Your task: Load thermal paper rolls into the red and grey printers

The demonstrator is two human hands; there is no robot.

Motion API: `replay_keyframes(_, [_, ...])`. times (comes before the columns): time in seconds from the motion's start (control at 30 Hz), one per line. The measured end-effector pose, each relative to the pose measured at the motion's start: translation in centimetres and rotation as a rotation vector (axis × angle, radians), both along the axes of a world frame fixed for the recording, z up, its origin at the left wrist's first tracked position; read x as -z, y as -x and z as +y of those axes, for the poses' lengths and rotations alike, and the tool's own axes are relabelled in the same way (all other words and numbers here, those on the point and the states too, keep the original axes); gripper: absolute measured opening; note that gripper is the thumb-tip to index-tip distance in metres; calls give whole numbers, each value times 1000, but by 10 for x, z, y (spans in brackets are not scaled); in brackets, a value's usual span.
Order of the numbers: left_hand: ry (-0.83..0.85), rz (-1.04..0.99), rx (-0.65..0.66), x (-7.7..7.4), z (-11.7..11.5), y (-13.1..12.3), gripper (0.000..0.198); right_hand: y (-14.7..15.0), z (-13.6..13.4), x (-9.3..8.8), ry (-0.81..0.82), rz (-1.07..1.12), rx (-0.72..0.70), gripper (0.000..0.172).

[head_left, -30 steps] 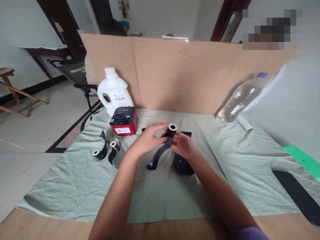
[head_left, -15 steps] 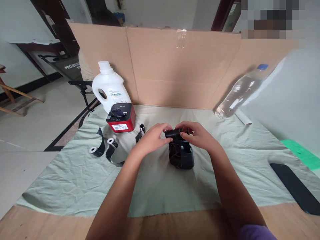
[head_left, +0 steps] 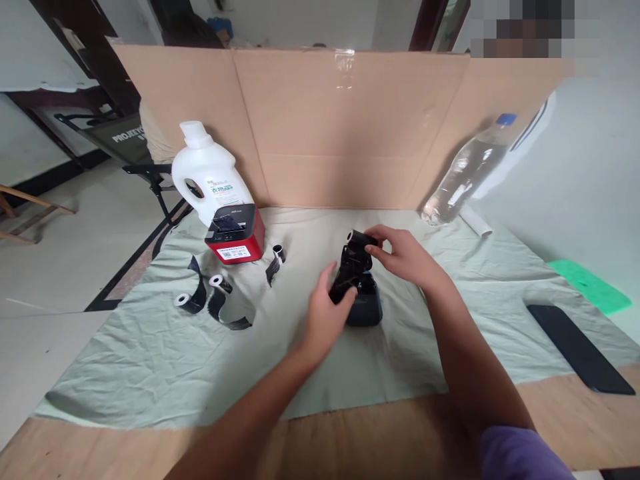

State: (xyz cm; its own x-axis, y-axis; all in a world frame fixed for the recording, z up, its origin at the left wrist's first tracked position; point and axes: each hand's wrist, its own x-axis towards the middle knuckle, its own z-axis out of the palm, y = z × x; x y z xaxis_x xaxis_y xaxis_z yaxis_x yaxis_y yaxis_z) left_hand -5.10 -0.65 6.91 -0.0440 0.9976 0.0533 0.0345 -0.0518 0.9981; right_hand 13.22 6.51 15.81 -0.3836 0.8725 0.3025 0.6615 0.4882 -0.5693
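Note:
My right hand (head_left: 400, 252) pinches a roll of black ribbon (head_left: 361, 239) by its right end; a white core shows at the left end. From the roll a dark, shiny strip (head_left: 353, 263) runs down to my left hand (head_left: 327, 300). The fingers and thumb of that hand are closed around the strip's lower part. Behind and beneath the strip, a small black box-shaped device (head_left: 367, 307) stands on the cloth, partly hidden by my left hand and the strip.
Several partly unrolled black rolls (head_left: 187, 303) lie on the green cloth (head_left: 150, 373) at left. Behind them stand a red and black printer-like box (head_left: 235, 233) and a white detergent jug (head_left: 213, 173). Cardboard (head_left: 330, 133) walls the back. A water bottle (head_left: 465, 173) and phone (head_left: 580, 348) are at right.
My left hand has moved down and toward me from the roll to the lower strip. The roll has tilted up, its left end now showing, still in my right hand. The view has shifted slightly.

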Motion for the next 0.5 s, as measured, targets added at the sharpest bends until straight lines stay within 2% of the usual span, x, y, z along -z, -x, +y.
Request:
replay_keyframes(0.03, [-23,-16,-17,9,-15,-6,62,-4,-1,3,2,-21,-8,22])
replay_keyframes(0.1, [-1,-57,31,26,-40,-13,63,-9,-5,12,20,-71,-49,24])
replay_keyframes(0.2, [91,-22,133,42,-59,-17,73,-9,-11,25,79,-194,-85,27])
replay_keyframes(0.33, [131,57,253,49,-63,-20,79,3,-13,37,186,-427,-33,26])
replay_keyframes(0.5, [168,139,345,51,-60,-22,71,16,-14,42,189,-578,63,22])
